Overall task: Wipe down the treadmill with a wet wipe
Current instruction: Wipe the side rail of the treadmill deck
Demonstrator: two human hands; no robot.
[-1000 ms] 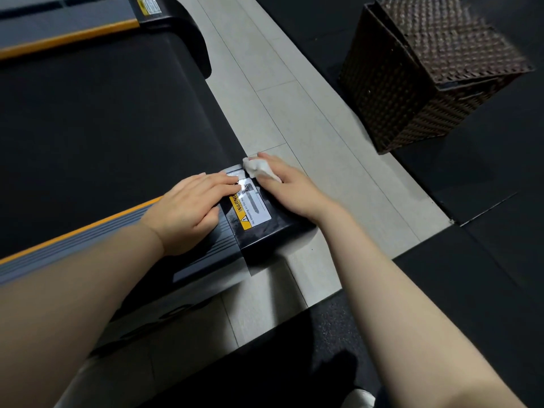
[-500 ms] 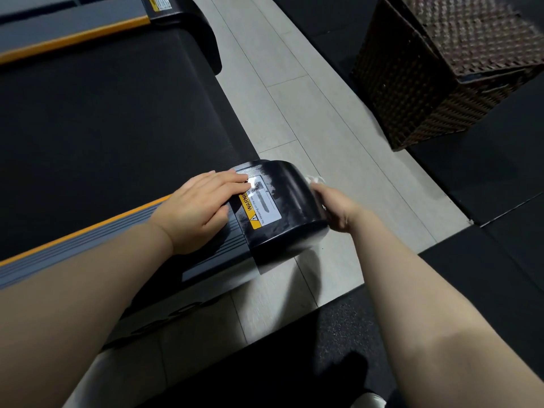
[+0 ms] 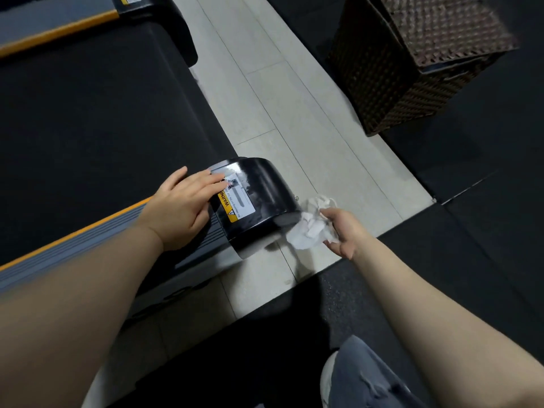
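Wipe (image 3: 309,228) now off cap's (image 3: 259,201) edge – right hand (image 3: 343,231) gripping; left hand (image 3: 184,206) flat.

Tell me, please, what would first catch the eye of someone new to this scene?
Probably the crumpled white wet wipe in the right hand, pressed against the glossy black end cap of the treadmill at centre. The left hand rests flat beside its yellow warning label; a brown wicker basket stands upper right.

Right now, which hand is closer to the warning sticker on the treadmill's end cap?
Left. The left hand rests with fingertips on the warning sticker; the right hand holds the wipe off the end cap's outer side.
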